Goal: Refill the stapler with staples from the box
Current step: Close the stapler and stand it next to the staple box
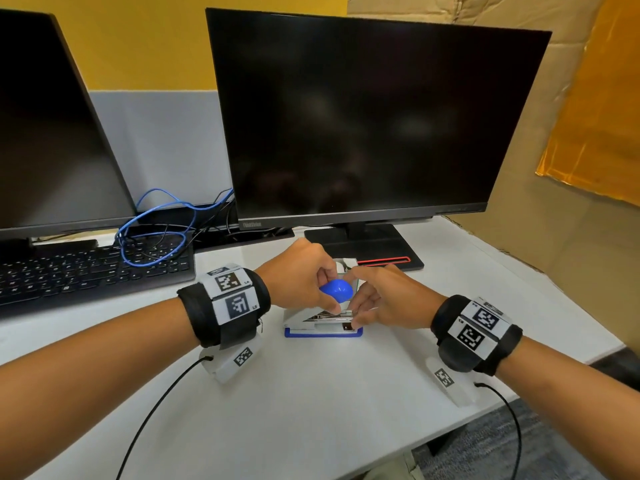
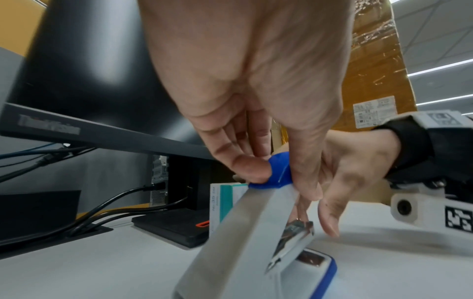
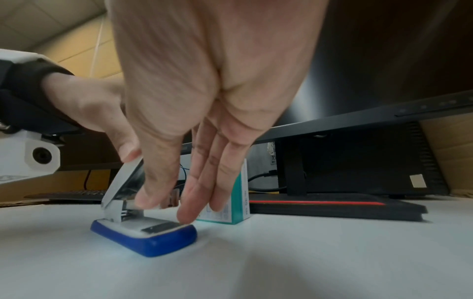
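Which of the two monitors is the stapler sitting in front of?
The right-hand monitor, whose red-striped stand is just behind the stapler; the other monitor stands behind the keyboard.

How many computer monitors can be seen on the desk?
2. One large black flat monitor stands directly behind the hands, and a second black monitor stands at the left edge, cut off by the frame. Others may be out of view.

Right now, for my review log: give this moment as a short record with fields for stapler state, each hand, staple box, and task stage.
stapler: on the white desk, blue base flat, top arm swung up, open
left hand: holds the arm's blue tip up
right hand: fingers straight, reaching down into the open stapler; whether it holds staples cannot be told
staple box: teal and white, upright behind the stapler, before the monitor stand
task stage: stapler opened, loading apparently under way
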`<state>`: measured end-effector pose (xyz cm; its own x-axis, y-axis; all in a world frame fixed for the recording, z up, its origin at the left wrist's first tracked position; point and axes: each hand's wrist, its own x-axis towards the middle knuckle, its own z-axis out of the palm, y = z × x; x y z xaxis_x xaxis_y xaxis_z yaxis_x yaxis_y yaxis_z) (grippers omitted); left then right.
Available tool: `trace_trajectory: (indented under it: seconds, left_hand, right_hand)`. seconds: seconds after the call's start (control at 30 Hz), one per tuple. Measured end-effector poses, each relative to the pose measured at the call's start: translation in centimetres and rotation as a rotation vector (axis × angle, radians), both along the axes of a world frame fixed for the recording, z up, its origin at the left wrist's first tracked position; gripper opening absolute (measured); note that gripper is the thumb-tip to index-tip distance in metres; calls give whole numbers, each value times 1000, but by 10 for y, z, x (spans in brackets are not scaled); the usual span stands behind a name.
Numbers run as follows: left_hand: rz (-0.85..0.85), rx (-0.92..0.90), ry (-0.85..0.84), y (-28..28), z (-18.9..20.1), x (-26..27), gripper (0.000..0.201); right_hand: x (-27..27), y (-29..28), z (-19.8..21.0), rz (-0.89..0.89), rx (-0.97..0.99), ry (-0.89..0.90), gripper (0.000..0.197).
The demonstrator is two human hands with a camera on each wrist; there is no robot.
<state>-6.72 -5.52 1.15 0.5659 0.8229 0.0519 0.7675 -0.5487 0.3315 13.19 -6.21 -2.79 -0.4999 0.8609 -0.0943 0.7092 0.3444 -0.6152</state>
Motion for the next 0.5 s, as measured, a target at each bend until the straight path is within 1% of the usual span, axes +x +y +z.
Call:
trace_trajectory:
  seconds: [0.2, 0.37, 0.5]
  left_hand:
    - [-11, -6, 79, 0, -14, 12, 41]
    - [2, 2, 83, 1, -20, 16, 39]
    - [24, 0, 104, 2, -23, 14, 38]
  right_hand:
    - [3, 2, 6, 48, 72, -109, 43]
    - [1, 3, 7, 86, 114, -137, 33]
    - [-1, 7, 13, 90, 241, -222, 30]
